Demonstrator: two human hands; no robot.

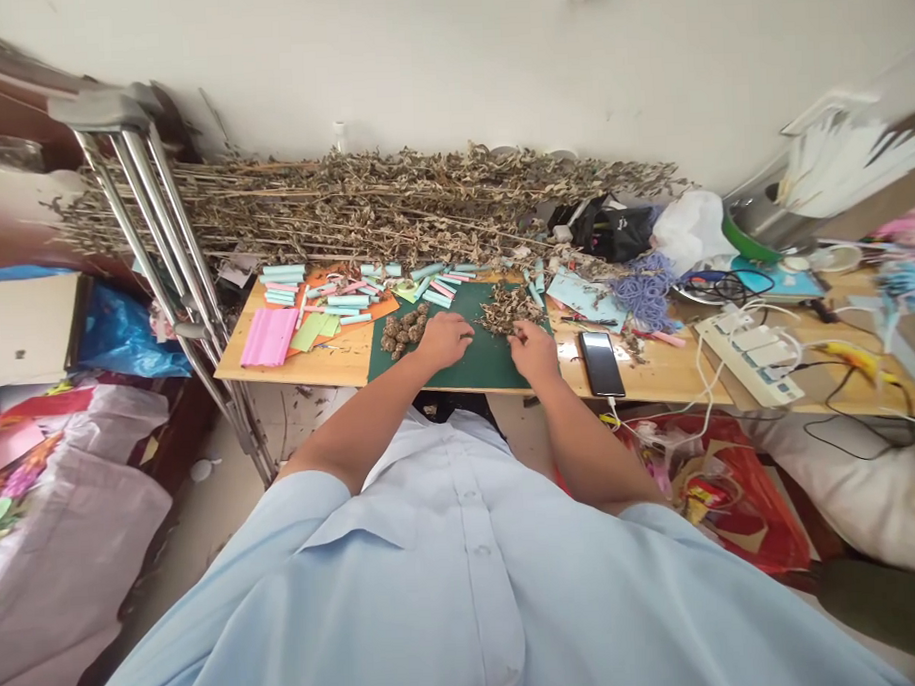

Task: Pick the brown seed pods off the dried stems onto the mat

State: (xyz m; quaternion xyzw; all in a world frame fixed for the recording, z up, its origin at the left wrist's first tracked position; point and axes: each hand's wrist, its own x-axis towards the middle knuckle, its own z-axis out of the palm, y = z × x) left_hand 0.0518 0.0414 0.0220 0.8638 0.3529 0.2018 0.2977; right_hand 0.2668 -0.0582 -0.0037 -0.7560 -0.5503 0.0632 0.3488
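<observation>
On a dark green mat (478,372), my left hand (446,341) rests with fingers curled together, just right of a cluster of brown, crumbly balls (403,331). Anything between those fingertips is too small to make out. My right hand (536,350) is at the near edge of a loose heap of dried leaves (507,309), its thumb and fingers closed on some of the leaves. A gap of bare mat lies between the two hands.
Dried leafy stalks (363,201) line the wall behind. Rolled blue and pink papers (347,301) lie at left. A phone (601,364), purple string (646,286) and a power strip (750,353) sit at right. Metal crutches (160,213) lean by the table's left end.
</observation>
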